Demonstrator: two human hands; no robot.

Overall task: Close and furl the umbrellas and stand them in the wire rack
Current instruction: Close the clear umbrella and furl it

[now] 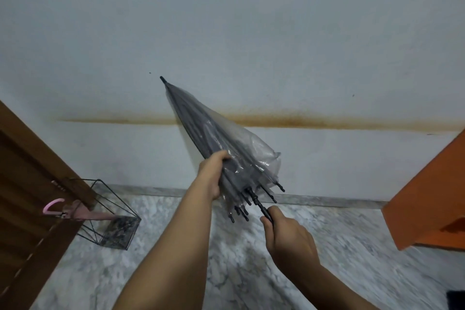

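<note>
The right hand (289, 236) has its grip pressed around the black handle (264, 211) of the grey umbrella (214, 138), likely to anchor the shaft, while the left hand (212, 175) wraps its grip around the gathered canopy just above the rib tips (241, 211), seemingly to bunch the loose panels for furling. The umbrella is closed but not yet furled: translucent grey plastic billows out at 3 o'clock of the left hand, and its ferrule points toward 11 o'clock against the wall (251, 33). The wire rack (105, 209) stands on the marble floor (176, 246) at 9 o'clock of the hands, well apart, beside a wooden door (30, 184). What looks like 1 pink umbrella (75, 210) already leans in it, though blur makes that unsure.
</note>
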